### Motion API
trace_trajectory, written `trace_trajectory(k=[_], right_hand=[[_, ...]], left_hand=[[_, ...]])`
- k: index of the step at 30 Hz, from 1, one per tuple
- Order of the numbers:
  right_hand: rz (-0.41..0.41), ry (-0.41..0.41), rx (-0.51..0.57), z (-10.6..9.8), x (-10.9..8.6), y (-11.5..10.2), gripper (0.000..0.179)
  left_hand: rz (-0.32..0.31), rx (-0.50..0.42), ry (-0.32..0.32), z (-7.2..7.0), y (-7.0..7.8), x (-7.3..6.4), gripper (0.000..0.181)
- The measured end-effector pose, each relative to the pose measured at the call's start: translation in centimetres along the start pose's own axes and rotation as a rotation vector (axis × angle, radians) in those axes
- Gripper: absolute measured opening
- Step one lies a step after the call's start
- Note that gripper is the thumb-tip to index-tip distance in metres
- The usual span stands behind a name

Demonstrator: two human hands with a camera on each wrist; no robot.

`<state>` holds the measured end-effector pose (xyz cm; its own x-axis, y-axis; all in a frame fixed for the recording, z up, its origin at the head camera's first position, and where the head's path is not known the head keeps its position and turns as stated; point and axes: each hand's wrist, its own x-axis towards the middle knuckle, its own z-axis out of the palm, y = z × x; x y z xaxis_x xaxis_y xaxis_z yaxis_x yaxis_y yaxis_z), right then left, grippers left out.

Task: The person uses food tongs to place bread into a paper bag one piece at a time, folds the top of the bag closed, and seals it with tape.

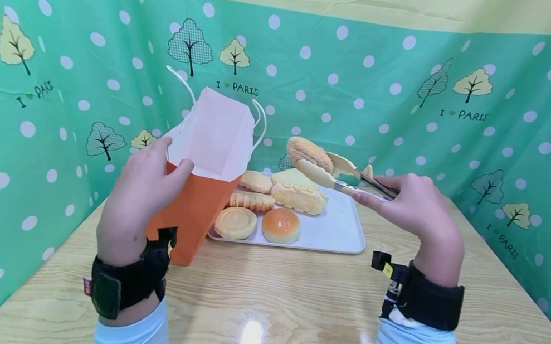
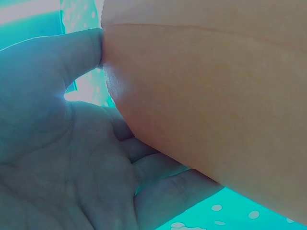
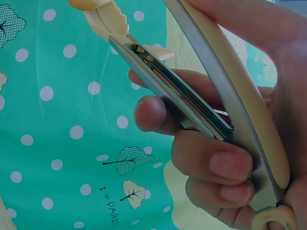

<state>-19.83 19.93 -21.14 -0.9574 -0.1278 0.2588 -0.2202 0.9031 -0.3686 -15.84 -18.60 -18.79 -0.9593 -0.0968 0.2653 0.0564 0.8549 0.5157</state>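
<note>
My left hand (image 1: 144, 192) grips the orange paper bag (image 1: 196, 203) by its left side near the top, thumb at the rim. In the left wrist view the fingers pass behind the bag's wall (image 2: 206, 105). The bag tilts, its white inside (image 1: 218, 138) and string handles showing. My right hand (image 1: 410, 203) is wrapped around metal tongs with cream-coloured tips (image 1: 315, 173); their handle (image 3: 230, 100) crosses the palm in the right wrist view. Between the tips, a crumb-coated bread roll (image 1: 305, 150) is held up above the tray, to the right of the bag's opening.
On the wooden table (image 1: 272, 295) lies a white tray (image 1: 345, 230), partly behind the bag. It bears a glossy round bun (image 1: 281, 226), a round tart-like pastry (image 1: 236, 223), a cream-coloured pastry (image 1: 299, 198) and several other breads. A green dotted curtain (image 1: 317, 59) encloses the back and sides.
</note>
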Motion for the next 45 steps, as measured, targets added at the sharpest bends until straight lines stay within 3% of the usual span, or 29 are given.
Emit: trace_trajectory(k=[13,45], right_hand=[[-0.05,0.031,0.024,-0.6,-0.6,-1.0,0.078],[-0.03,-0.005,-0.013,-0.9,-1.2,-1.9,0.084]], left_hand=[[-0.001,0.002,0.0,-0.1,0.1,0.0,0.069],[0.004,0.004,-0.004,-0.2,-0.1,-0.1,0.069]])
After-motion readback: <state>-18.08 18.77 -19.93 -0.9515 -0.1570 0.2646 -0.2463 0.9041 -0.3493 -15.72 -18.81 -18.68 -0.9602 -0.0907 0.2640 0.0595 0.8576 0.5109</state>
